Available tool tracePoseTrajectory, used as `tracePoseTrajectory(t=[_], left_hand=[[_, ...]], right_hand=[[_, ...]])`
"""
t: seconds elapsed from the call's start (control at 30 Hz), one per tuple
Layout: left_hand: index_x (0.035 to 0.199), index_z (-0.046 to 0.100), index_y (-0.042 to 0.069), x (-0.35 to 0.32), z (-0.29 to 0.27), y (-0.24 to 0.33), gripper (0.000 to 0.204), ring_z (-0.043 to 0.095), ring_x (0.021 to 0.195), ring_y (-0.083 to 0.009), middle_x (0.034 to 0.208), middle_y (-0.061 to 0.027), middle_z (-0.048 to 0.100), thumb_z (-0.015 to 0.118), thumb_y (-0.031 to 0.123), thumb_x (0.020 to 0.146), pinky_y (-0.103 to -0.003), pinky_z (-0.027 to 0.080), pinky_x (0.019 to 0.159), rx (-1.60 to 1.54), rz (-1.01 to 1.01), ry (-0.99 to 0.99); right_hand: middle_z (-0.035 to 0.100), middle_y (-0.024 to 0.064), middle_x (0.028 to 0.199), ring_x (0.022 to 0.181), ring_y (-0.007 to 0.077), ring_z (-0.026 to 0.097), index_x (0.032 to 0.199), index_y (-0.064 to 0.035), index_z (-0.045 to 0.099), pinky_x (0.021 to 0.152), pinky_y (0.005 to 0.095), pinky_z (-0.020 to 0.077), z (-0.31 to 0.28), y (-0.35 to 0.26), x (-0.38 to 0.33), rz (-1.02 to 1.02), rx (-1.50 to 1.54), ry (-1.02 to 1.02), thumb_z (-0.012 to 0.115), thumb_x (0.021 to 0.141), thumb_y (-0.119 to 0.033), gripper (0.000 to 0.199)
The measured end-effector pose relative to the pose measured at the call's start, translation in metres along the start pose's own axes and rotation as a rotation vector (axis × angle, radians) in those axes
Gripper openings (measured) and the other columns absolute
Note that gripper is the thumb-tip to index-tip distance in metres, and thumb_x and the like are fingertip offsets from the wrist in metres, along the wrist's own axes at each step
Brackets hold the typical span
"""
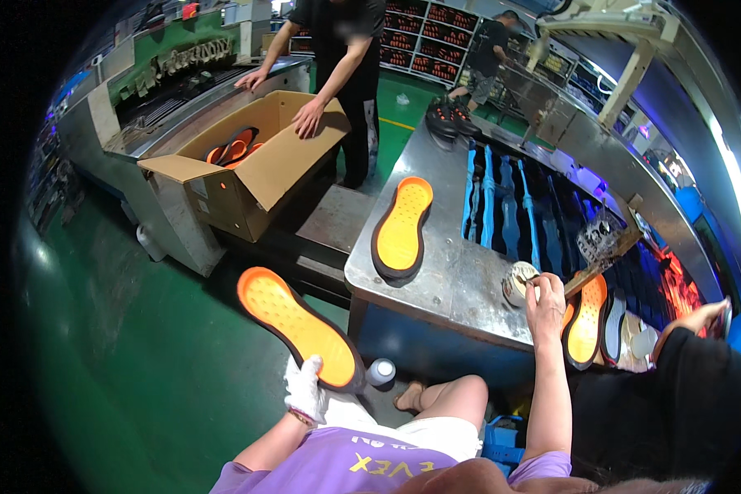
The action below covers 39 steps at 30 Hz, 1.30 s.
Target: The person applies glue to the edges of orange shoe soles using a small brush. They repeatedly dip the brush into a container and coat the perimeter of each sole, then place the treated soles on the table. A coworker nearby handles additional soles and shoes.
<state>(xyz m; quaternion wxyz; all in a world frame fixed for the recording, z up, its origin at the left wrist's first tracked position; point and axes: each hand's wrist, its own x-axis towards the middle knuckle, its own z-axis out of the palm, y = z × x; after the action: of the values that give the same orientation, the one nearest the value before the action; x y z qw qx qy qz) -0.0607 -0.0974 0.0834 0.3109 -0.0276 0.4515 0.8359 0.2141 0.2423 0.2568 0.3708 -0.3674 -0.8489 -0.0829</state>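
Note:
My left hand (306, 385), in a white glove, grips the heel end of a shoe sole (300, 329) with an orange-yellow inside and a black rim. The sole is held up over the floor, left of the metal table. My bare right hand (545, 309) is closed in a pinch at the rim of a small round pot (519, 281) with pale contents. What sits between its fingertips is too small to make out. A second orange-yellow sole (403, 226) lies on the metal table (453, 272), beyond my hands. Another sole (586, 321) rests to the right of my right hand.
A conveyor (510, 193) with blue and black strips runs along the table. A wooden bar (605, 262) slants over it. Dark shoes (453, 118) stand at the far end. One person handles a cardboard box (239, 165) of soles; another person (675, 403) sits at my right. A bottle (380, 372) stands below.

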Motion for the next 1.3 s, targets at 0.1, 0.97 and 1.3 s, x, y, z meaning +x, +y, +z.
tracePoseTrajectory(t=[0.1, 0.97, 1.3], left_hand=[[0.134, 0.055, 0.000, 0.009, 0.037, 0.034, 0.042, 0.067, 0.105, -0.0232, 0.119, -0.0118, 0.068, 0.063, -0.001, 0.093, -0.038, 0.057, 0.093, 0.057, 0.184, -0.025], [0.128, 0.060, -0.002, -0.049, 0.137, 0.032, 0.041, 0.068, 0.099, -0.0173, 0.117, -0.0106, 0.070, 0.077, 0.008, 0.092, -0.032, 0.055, 0.089, 0.524, 0.439, -0.071], [0.126, 0.063, 0.000, -0.056, 0.129, 0.036, 0.029, 0.065, 0.102, -0.0142, 0.118, -0.0056, 0.068, 0.065, 0.019, 0.104, -0.028, 0.054, 0.089, 0.525, 0.355, -0.300]], right_hand=[[0.065, 0.0176, 0.111, 0.103, 0.0378, 0.064, 0.094, -0.0014, 0.065, 0.090, 0.0442, 0.0512, -0.007, -0.020, -0.014, 0.035, 0.092, 0.067, 0.071, 0.088, -0.006, 0.010], [0.067, 0.0076, 0.101, 0.091, 0.0260, 0.064, 0.089, -0.0057, 0.068, 0.096, 0.0416, 0.0414, -0.018, -0.164, -0.085, -0.139, 0.472, -0.192, 0.080, 0.080, -0.009, 0.015], [0.066, 0.0085, 0.100, 0.092, 0.0278, 0.064, 0.088, -0.0052, 0.067, 0.097, 0.0452, 0.0451, -0.016, -0.172, -0.076, -0.189, 0.423, -0.253, 0.079, 0.079, -0.008, 0.015]])
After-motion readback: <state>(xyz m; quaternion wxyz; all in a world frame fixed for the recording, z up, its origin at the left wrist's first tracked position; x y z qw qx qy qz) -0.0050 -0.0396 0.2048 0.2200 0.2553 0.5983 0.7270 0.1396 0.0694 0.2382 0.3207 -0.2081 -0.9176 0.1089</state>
